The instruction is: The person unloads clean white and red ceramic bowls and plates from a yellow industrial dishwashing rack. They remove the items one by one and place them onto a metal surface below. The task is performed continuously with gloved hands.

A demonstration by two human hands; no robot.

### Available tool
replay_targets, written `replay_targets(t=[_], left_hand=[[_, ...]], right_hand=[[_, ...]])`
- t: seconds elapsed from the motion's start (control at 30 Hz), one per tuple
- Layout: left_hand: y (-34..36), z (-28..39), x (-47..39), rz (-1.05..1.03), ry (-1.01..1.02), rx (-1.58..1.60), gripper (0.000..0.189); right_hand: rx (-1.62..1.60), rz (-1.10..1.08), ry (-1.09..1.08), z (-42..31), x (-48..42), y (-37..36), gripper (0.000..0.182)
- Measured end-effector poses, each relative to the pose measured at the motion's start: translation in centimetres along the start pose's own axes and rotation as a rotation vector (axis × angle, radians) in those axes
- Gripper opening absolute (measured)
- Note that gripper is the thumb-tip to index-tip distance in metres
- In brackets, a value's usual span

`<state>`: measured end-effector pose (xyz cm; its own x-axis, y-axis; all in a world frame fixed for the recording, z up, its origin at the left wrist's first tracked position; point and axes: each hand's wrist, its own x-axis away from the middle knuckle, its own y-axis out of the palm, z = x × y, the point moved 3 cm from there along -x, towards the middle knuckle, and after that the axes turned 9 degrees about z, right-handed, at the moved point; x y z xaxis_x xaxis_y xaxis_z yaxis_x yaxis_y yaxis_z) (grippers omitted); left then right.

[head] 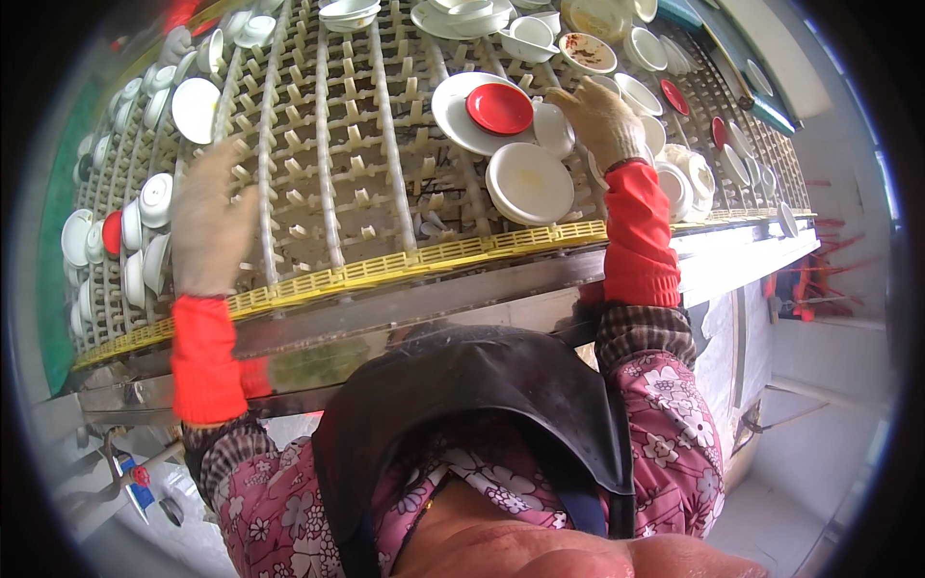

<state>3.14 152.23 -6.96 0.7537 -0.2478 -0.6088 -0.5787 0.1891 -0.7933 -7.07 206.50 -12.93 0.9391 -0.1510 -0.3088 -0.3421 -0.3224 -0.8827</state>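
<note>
My left hand (pixel 213 217), in a tan work glove and blurred, is over the left part of the pegged conveyor belt (pixel 354 155). Its fingers are apart with nothing in them. A white plate (pixel 195 110) stands just beyond its fingertips. My right hand (pixel 603 119), gloved alike, is among the dishes on the right. Its fingers are at a small white bowl (pixel 553 130); whether they grip it is hidden. Beside that bowl a red saucer (pixel 499 108) lies on a large white plate (pixel 448 119). Nearer to me is a stained white plate (pixel 531 183).
Tilted white bowls (pixel 155 200) and a red dish (pixel 112 233) stand on the belt's left side. At the far right are a food-stained bowl (pixel 587 53) and stacked white bowls (pixel 676 189). A yellow edge strip (pixel 419 261) and a metal ledge (pixel 433 289) run before me.
</note>
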Motion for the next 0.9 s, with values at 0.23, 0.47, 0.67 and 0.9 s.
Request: replay_targets(t=[0.23, 0.47, 0.67, 0.9], left_hand=[[13.5, 18.5, -9.5, -0.344, -0.111, 0.858, 0.062], [23.0, 17.2, -12.6, -0.358, -0.363, 0.486, 0.041], [14.1, 16.1, -12.6, -0.241, -0.385, 0.665, 0.041], [-0.3, 1.6, -10.3, 0.231, -0.388, 0.061, 0.049]], right_hand=[[-0.022, 0.009, -0.159, 0.3, -1.5, 4.4, 0.063], [-0.140, -0.148, -0.016, -5.6, -0.3, 2.8, 0.083], [-0.232, -0.021, -0.206, -3.5, 2.9, 3.0, 0.110], [-0.154, -0.034, -0.338, -5.7, 3.9, 2.6, 0.065]])
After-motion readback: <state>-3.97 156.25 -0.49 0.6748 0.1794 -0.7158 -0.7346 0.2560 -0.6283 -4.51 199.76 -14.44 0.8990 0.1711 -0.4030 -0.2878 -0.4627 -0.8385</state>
